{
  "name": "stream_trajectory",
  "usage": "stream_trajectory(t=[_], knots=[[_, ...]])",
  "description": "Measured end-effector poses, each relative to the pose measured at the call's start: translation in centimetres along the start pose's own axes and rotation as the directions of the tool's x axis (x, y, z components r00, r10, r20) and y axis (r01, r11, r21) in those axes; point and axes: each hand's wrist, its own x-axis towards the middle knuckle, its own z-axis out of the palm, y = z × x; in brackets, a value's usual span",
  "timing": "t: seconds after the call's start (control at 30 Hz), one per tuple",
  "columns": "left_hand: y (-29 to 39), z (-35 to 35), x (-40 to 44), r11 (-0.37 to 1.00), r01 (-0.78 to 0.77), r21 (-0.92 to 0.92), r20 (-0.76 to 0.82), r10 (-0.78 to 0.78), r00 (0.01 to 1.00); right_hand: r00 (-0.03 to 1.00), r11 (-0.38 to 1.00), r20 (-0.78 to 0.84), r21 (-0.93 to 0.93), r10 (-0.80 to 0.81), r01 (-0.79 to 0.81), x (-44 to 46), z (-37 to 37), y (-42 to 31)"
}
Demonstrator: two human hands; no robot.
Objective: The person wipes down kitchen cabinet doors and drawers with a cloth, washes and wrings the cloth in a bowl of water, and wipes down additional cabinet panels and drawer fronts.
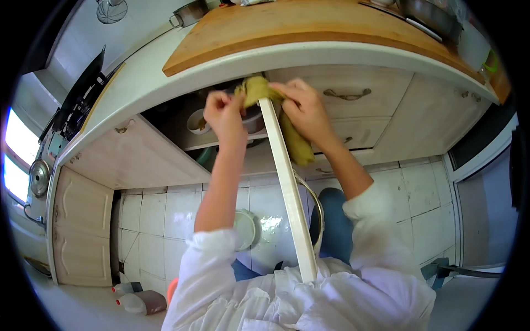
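A yellow-green cloth (256,91) is draped over the top edge of an open cabinet door (287,187), at the end nearest the counter. Part of it hangs down the door's right side. My left hand (225,113) is closed, its fingertips pinching the cloth's left edge. On the other side, my right hand (302,103) grips the cloth with thumb and fingers, just above the hanging part. Behind my left hand, a white bowl (197,122) with something brown in it sits on the cabinet shelf, beside a partly hidden metal pot (254,120).
A thin round rim (319,212) sticks out from the door's right side. A wooden board (309,25) lies on the counter above my hands. Drawers (348,95) stand to the right. On the floor are a pale green round container (244,229) and jugs (142,302).
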Motion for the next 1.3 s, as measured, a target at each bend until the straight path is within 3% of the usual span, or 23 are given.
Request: stream_trajectory(t=[0.07, 0.1, 0.2, 0.27, 0.33, 0.47, 0.53, 0.6, 0.67, 0.73, 0.77, 0.8, 0.83, 0.87, 1.0, 1.03, 1.07, 1.17, 1.2, 1.23, 1.27, 1.3], knots=[[-0.9, 0.4, 3.3, 0.988, -0.093, 0.122, 0.019, 0.092, 0.996, 1.000, 0.999, -0.019, -0.048, 0.000, -0.001, 1.6, 0.8, 1.4], [-0.9, 1.4, 4.5, 0.984, -0.060, 0.168, -0.070, 0.072, 0.995, 0.998, 0.991, -0.049, -0.133, 0.028, -0.034, 2.3, 1.6, 2.5], [-2.0, 1.6, 4.8, 0.991, -0.040, 0.128, -0.091, 0.051, 0.995, 0.992, 0.966, -0.058, -0.230, 0.109, -0.120, 2.8, 1.7, 2.1], [-1.2, 1.0, 2.1, 0.985, 0.001, 0.170, -0.081, 0.013, 0.997, 0.986, 0.986, 0.022, -0.030, 0.164, -0.163, 2.1, 1.2, 2.4], [0.5, 0.1, -0.6, 0.997, 0.070, -0.020, 0.055, -0.069, 0.996, 0.987, 0.985, 0.048, 0.059, 0.156, -0.159, 0.7, 0.3, 1.2], [4.6, -1.8, -6.6, 0.969, 0.240, -0.051, 0.107, -0.233, 0.966, 0.986, 0.950, 0.118, 0.276, 0.121, -0.150, -3.8, -1.9, -3.5], [6.8, -2.0, -9.4, 0.963, 0.266, -0.051, 0.112, -0.259, 0.959, 0.993, 0.940, 0.104, 0.329, 0.058, -0.089, -5.9, -2.1, -5.4], [7.8, -3.7, -10.6, 0.961, 0.269, -0.057, 0.215, -0.252, 0.944, 0.998, 0.919, 0.057, 0.393, 0.015, -0.036, -7.4, -1.4, -6.7], [8.1, -4.3, -9.9, 0.963, 0.269, -0.024, 0.188, -0.260, 0.947, 1.000, 0.921, 0.023, 0.389, -0.012, 0.002, -7.7, 0.7, -6.7], [7.3, -5.7, -7.9, 0.978, 0.204, 0.038, 0.115, -0.207, 0.972, 0.989, 0.951, -0.106, 0.281, -0.100, 0.127, -7.8, 3.6, -6.3], [7.5, -6.7, -6.6, 0.968, 0.236, 0.084, 0.190, -0.248, 0.950, 0.991, 0.951, -0.100, 0.287, -0.093, 0.118, -7.5, 4.8, -6.3], [7.8, -8.2, -5.6, 0.927, 0.373, -0.021, 0.286, -0.352, 0.891, 0.974, 0.965, -0.117, 0.153, -0.196, 0.213, -6.7, 5.9, -6.0], [8.3, -10.7, -4.5, 0.930, 0.367, 0.008, 0.255, -0.357, 0.899, 0.946, 0.952, -0.120, 0.018, -0.302, 0.306, -6.0, 7.0, -5.6], [8.8, -12.7, -3.9, 0.933, 0.359, 0.038, 0.226, -0.358, 0.906, 0.946, 0.951, -0.118, 0.032, -0.301, 0.307, -5.5, 8.1, -5.0], [15.2, -12.5, -5.4, 0.951, 0.309, -0.018, 0.118, -0.305, 0.945, 0.903, 0.907, -0.198, -0.271, -0.380, 0.323, -3.5, 10.8, -1.4], [15.7, -14.6, -4.7, 0.957, 0.286, 0.046, 0.241, -0.288, 0.927, 0.888, 0.895, -0.223, -0.300, -0.401, 0.329, -2.9, 10.8, 0.1], [16.1, -16.6, -4.0, 0.961, 0.255, 0.106, 0.364, -0.276, 0.889, 0.905, 0.905, -0.232, -0.327, -0.356, 0.272, -2.5, 10.4, 1.2], [16.4, -19.3, -2.6, 0.960, 0.256, 0.116, 0.285, -0.279, 0.917, 0.931, 0.937, -0.355, -0.346, -0.082, -0.050, -2.5, 9.1, 4.2], [16.7, -19.9, -2.1, 0.964, 0.213, 0.159, 0.261, -0.249, 0.933, 0.932, 0.935, -0.352, -0.351, -0.086, -0.046, -3.2, 8.7, 4.6], [17.1, -21.1, -2.0, 0.971, 0.225, 0.078, 0.359, -0.238, 0.902, 0.931, 0.951, -0.359, -0.306, -0.069, -0.047, -4.0, 8.4, 4.8], [16.7, -21.7, -2.1, 0.973, 0.219, 0.071, 0.362, -0.230, 0.903, 0.930, 0.965, -0.364, -0.260, -0.053, -0.047, -4.5, 8.3, 4.9], [16.3, -21.6, -2.3, 0.978, 0.190, 0.082, 0.183, -0.203, 0.962, 0.938, 0.960, -0.311, -0.271, -0.152, 0.065, -4.7, 8.1, 4.5]])
